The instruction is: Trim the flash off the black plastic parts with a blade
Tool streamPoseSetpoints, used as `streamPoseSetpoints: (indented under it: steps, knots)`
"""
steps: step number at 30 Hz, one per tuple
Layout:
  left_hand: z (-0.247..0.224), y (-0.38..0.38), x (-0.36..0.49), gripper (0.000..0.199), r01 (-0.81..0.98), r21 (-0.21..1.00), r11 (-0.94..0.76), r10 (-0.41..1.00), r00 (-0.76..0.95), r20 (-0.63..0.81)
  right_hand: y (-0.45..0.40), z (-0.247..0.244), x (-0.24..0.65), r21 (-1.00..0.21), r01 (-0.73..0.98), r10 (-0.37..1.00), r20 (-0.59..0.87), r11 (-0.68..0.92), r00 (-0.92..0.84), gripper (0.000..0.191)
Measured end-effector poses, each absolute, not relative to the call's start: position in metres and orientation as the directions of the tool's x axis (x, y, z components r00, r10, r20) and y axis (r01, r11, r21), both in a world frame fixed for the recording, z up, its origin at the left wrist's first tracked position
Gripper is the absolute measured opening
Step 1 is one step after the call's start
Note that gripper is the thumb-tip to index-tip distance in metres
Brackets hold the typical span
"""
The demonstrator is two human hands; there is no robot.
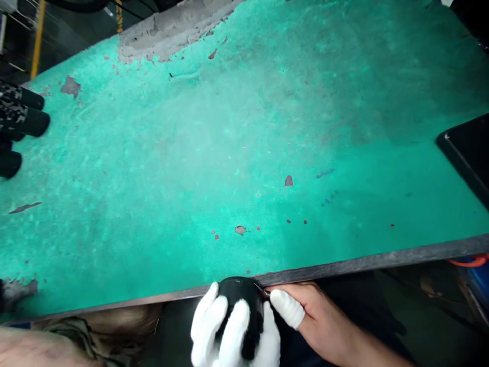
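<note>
At the table's near edge, my left hand [229,331], in a white glove, is wrapped round a rounded black part [239,290]. My right hand [309,311] is close on its right side, with a white covering on the thumb. Between the right thumb and fingers is a small thin pointed tool [262,290], its tip against the black part. The right fingers are mostly hidden beneath the thumb and behind the part. The lower side of the black part is hidden by the left hand.
The worn green table [229,153] spans the view. Several black cylindrical parts [34,121] lie at its left edge. A black flat object [469,153] sits at the right. A bare forearm [42,346] shows at the lower left, and an orange cord [473,261] at the lower right.
</note>
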State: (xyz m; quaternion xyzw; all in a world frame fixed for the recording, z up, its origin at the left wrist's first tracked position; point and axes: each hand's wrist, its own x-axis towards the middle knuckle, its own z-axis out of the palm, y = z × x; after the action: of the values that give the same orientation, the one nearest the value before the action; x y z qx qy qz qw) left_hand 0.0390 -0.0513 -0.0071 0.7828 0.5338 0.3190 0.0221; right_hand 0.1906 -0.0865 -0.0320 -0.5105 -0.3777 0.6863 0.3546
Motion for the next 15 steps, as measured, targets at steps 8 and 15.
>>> streamPoseSetpoints:
  steps: [8, 15]
  knots:
    - [-0.010, -0.050, 0.033, 0.042, 0.782, 0.379, -0.495, 0.813, 0.263, 0.520, -0.087, -0.027, 0.183, -0.870, 0.028, 0.861, -0.492, -0.493, -0.126, 0.026]
    - [-0.013, -0.056, 0.021, 0.039, 0.737, 0.394, -0.549, 0.793, 0.311, 0.524, -0.088, -0.028, 0.187, -0.912, -0.095, 0.909, -0.379, -0.398, -0.175, 0.028]
